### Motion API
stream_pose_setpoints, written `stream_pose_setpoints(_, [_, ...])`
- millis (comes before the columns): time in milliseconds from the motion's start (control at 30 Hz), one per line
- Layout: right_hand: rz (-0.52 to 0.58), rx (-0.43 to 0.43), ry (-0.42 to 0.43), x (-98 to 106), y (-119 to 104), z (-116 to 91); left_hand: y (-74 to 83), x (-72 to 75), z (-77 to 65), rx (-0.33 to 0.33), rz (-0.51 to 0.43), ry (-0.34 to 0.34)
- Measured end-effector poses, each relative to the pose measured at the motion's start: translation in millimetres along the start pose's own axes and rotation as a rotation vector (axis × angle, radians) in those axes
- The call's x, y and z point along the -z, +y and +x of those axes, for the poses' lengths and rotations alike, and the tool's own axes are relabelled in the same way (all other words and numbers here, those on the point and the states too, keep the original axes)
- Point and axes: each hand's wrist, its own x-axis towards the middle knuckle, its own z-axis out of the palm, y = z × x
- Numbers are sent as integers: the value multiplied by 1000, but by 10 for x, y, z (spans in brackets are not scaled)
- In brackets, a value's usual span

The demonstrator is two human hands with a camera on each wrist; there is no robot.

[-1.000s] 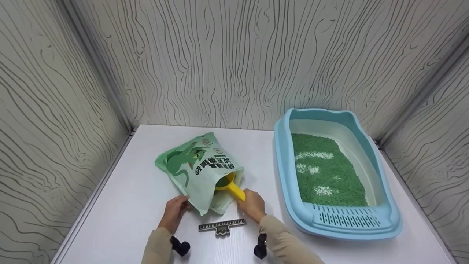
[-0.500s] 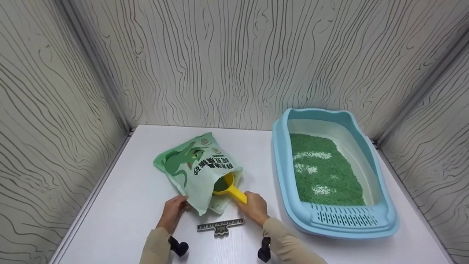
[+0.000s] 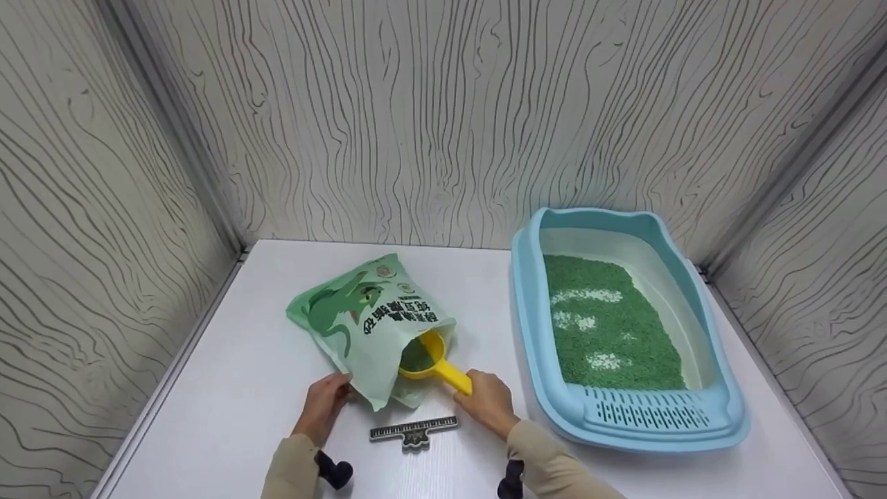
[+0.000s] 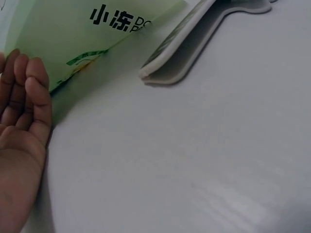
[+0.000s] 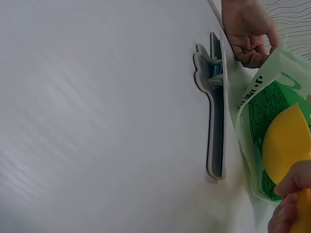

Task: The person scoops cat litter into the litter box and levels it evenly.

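Note:
A green cat litter bag [image 3: 378, 322] with a cat print lies on the table, its mouth turned toward me and gaping. At the mouth's left corner my left hand [image 3: 324, 405] pinches the bag's edge between thumb and curled fingers. My right hand [image 3: 487, 403] grips the handle of a yellow scoop [image 3: 452, 376], whose bowl sits partly inside the mouth with green litter in it. In the right wrist view the scoop [image 5: 286, 143] overlaps the green litter [image 5: 265, 109] in the bag. The far part of the bowl is hidden by the bag's upper side.
A wide clip [image 3: 414, 432] with a piano-key pattern lies just in front of the bag. On the right stands a blue litter box [image 3: 530, 333] holding green litter with pale patches. Wood-grain panels [image 3: 388, 125] enclose the table [image 3: 242, 360] at the back and sides.
My right hand has drawn the scoop a little out of the bag, toward me and to the right, so more of its bowl shows. The left hand keeps its place at the bag's edge.

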Motion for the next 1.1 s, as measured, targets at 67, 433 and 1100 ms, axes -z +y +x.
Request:
stream_pose_setpoints(67, [-5,9,-1,20,1,-20,-3,5,-1,1,3,-2])
stream_pose_setpoints(433, [-59,64,-29,196,-16,-55,-8,6,-3,-4,-1,1])
stream_pose_setpoints(1100, [-60,72,-9,479,-36,-152,2,3,-4,-8,-28,-1])
